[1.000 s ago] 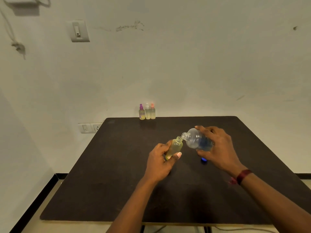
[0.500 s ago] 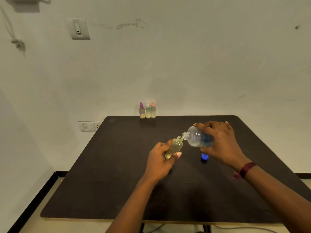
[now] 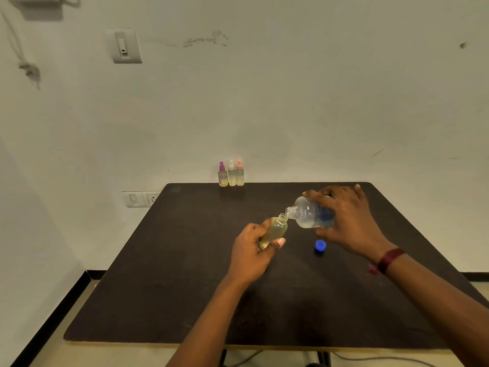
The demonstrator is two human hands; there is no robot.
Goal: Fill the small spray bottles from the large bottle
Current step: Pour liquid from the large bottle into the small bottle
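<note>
The left hand (image 3: 251, 250) grips the small bottle (image 3: 276, 229) round its lower body, thumb across the front, and holds it above the middle of the table (image 3: 185, 287) with its open neck leaning up and to the right. The right hand (image 3: 346, 221) clasps the large bottle (image 3: 308, 214) from behind and above, fingers spread over its far end. Its long axis lies almost level, running from right to left, with the mouth pointing left at the small neck. The pour turns on this meeting of the two mouths: the large mouth sits just above and to the right of the small one, very close, though whether the rims touch cannot be told, nor whether liquid is running. The small bottle looks well filled with pale yellow liquid, while the large one holds only a little along its lower side. A blue cap (image 3: 320, 246) lies on the table just below the right hand, and three capped spray bottles (image 3: 231, 174) stand side by side at the far edge. Against a second ago, the right hand has lifted the base of the large bottle, so it tips further, and the cap, then half under the hand, now shows clear; the left hand and small bottle have barely moved
</note>
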